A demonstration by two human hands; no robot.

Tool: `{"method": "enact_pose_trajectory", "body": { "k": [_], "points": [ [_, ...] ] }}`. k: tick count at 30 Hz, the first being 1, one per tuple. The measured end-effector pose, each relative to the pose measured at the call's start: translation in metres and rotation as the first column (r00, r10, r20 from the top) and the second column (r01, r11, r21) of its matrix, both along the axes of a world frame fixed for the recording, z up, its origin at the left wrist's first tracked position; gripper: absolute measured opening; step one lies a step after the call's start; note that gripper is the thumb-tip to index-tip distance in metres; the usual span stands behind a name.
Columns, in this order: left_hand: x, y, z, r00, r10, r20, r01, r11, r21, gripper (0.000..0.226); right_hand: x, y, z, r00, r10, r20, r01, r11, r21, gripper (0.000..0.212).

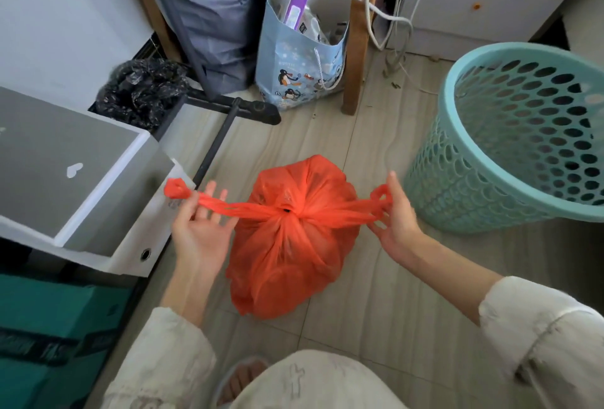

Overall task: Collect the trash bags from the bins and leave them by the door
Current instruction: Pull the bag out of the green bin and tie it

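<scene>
A full orange trash bag (291, 245) sits on the tiled floor in the middle of the view. Its two handles are crossed at the top and stretched out sideways. My left hand (201, 222) pinches the left handle, whose loop sticks out past my fingers. My right hand (397, 212) grips the right handle, with fingers through its loop. A teal perforated bin (510, 147) stands tilted to the right of the bag, with no bag inside it.
A white open box (108, 199) stands at the left, with a crumpled black plastic bag (143, 91) behind it. A blue penguin-print paper bag (304, 49) leans by a wooden leg (356, 32). White cables (389, 19) hang near a white cabinet (490, 0). A black stand base (235, 108) lies on the floor.
</scene>
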State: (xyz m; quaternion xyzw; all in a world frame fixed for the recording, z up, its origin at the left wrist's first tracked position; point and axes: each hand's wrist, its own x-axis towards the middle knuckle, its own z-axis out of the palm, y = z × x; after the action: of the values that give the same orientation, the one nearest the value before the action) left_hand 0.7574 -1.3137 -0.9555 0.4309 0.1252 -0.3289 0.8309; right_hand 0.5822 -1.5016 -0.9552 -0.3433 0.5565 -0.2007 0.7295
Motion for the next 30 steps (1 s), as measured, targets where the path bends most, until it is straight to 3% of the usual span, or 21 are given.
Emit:
{"method": "enact_pose_trajectory", "body": {
  "k": [4, 6, 10, 12, 14, 16, 19, 20, 22, 23, 25, 28, 30],
  "points": [
    [-0.006, -0.006, -0.012, 0.988, -0.130, -0.080, 0.132, 0.991, 0.019, 0.012, -0.013, 0.024, -0.010, 0.999, 0.038, -0.035, -0.029, 0.977, 0.213, 0.068],
    [-0.007, -0.013, -0.017, 0.981, -0.186, -0.057, 0.191, 0.978, 0.089, 0.013, -0.003, 0.036, -0.003, 0.995, 0.103, 0.004, -0.102, 0.976, 0.191, 0.057],
    [-0.017, -0.028, -0.010, 0.963, -0.264, 0.044, 0.254, 0.953, 0.163, 0.017, 0.025, 0.047, 0.013, 0.961, 0.277, -0.014, -0.275, 0.945, -0.177, 0.033],
    [-0.024, -0.036, -0.004, 0.960, -0.264, 0.095, 0.242, 0.950, 0.196, 0.025, 0.036, 0.047, 0.009, 0.918, 0.333, -0.217, -0.396, 0.803, -0.445, 0.012],
    [-0.027, -0.043, -0.001, 0.971, -0.210, 0.111, 0.191, 0.968, 0.161, 0.032, 0.043, 0.044, 0.000, 0.864, 0.276, -0.422, -0.488, 0.665, -0.565, 0.031],
    [-0.026, -0.047, 0.001, 0.977, -0.178, 0.116, 0.170, 0.982, 0.078, 0.035, 0.048, 0.040, 0.002, 0.919, 0.205, -0.336, -0.374, 0.721, -0.583, 0.042],
    [-0.022, -0.055, 0.005, 0.977, -0.166, 0.130, 0.169, 0.986, -0.009, 0.037, 0.067, 0.035, 0.019, 0.998, 0.013, 0.055, 0.006, 0.944, -0.331, 0.059],
    [-0.021, -0.058, 0.006, 0.975, -0.164, 0.147, 0.167, 0.986, -0.005, 0.038, 0.073, 0.032, 0.024, 0.974, -0.104, 0.201, 0.139, 0.975, -0.172, 0.054],
    [-0.018, -0.062, 0.006, 0.954, -0.198, 0.225, 0.192, 0.980, 0.049, 0.040, 0.077, 0.022, 0.028, 0.860, -0.346, 0.375, 0.334, 0.937, 0.098, 0.042],
    [-0.018, -0.063, 0.006, 0.929, -0.238, 0.284, 0.220, 0.971, 0.094, 0.041, 0.074, 0.015, 0.028, 0.832, -0.397, 0.388, 0.366, 0.918, 0.154, 0.040],
    [-0.019, -0.063, 0.006, 0.871, -0.332, 0.363, 0.275, 0.940, 0.201, 0.043, 0.063, 0.004, 0.024, 0.862, -0.380, 0.335, 0.340, 0.924, 0.173, 0.041],
    [-0.022, -0.062, 0.001, 0.883, -0.342, 0.321, 0.257, 0.925, 0.278, 0.042, 0.054, 0.002, 0.015, 0.915, -0.294, 0.277, 0.249, 0.951, 0.184, 0.044],
    [-0.021, -0.060, -0.003, 0.909, -0.314, 0.273, 0.226, 0.924, 0.309, 0.040, 0.053, 0.004, 0.013, 0.960, -0.151, 0.236, 0.130, 0.986, 0.100, 0.045]
  ]
}}
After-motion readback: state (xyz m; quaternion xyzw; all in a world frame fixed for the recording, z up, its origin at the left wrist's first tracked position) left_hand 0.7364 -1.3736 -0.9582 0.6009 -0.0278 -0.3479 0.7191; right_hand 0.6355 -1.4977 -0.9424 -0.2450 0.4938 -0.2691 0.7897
